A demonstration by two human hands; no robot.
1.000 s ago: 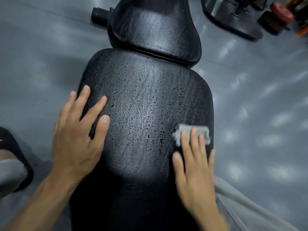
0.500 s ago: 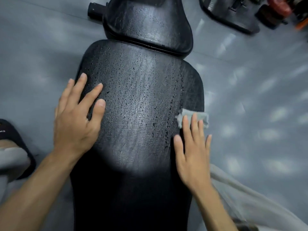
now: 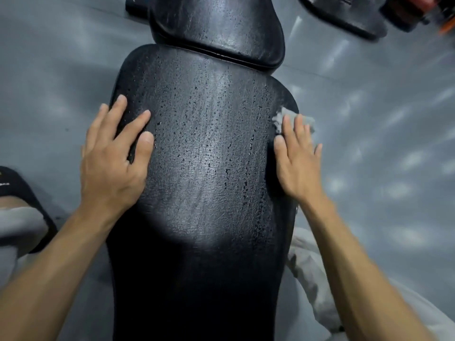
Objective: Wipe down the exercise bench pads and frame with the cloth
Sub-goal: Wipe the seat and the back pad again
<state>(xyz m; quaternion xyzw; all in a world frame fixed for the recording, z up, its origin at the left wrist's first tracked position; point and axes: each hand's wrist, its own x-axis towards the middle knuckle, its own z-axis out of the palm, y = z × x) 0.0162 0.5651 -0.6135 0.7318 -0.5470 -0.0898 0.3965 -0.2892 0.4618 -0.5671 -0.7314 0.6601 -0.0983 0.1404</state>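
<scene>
Black and wet, the big pad [image 3: 209,168] is mid-wipe: the right hand [image 3: 299,163] presses the gray cloth [image 3: 293,119] with straight fingers at its right edge, the left hand [image 3: 113,163] lies flat on its left edge, and next the cloth likely must slide across the drops.

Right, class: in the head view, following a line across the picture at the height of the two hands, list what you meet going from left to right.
grey floor → left hand → back pad → right hand, its fingers pressing the cloth on the pad's right edge → grey floor again.
</scene>
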